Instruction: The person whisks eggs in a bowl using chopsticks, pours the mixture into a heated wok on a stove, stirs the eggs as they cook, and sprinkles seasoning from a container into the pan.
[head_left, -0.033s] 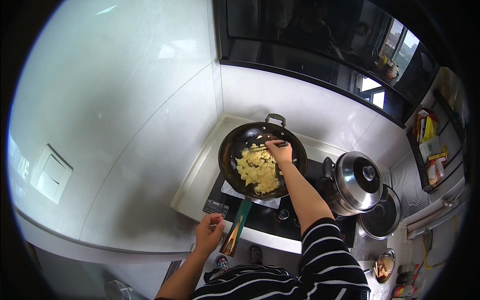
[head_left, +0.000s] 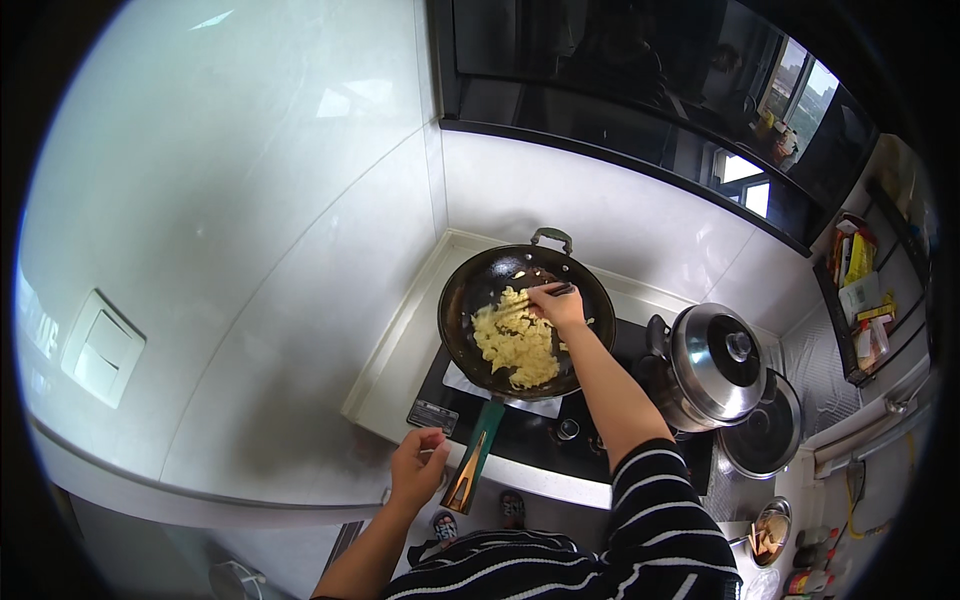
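A dark wok (head_left: 461,345) stands on the stove, with a heap of scrambled egg (head_left: 515,345) spread over its middle and left side. Above the wok, my right hand (head_left: 555,305) is closed around a pair of chopsticks (head_left: 515,307); their dark ends stick out past my fingers and their pale tips reach the egg. My left hand (head_left: 415,470) hovers just left of the wok's green and copper-coloured handle (head_left: 472,460). Its fingers are loosely bent, apart from the thumb, with nothing in them and no grip on the handle.
Right of the wok stands a lidded steel pot (head_left: 715,365), with a dark round pan (head_left: 765,435) beside it. A black range hood (head_left: 620,120) hangs over the back. Packets fill a wall rack (head_left: 860,300) at far right. A tiled wall (head_left: 250,250) closes the left side.
My right hand and the chopsticks have shifted slightly within the wok, and the right forearm has moved a little to the right. The left hand stays where it was.
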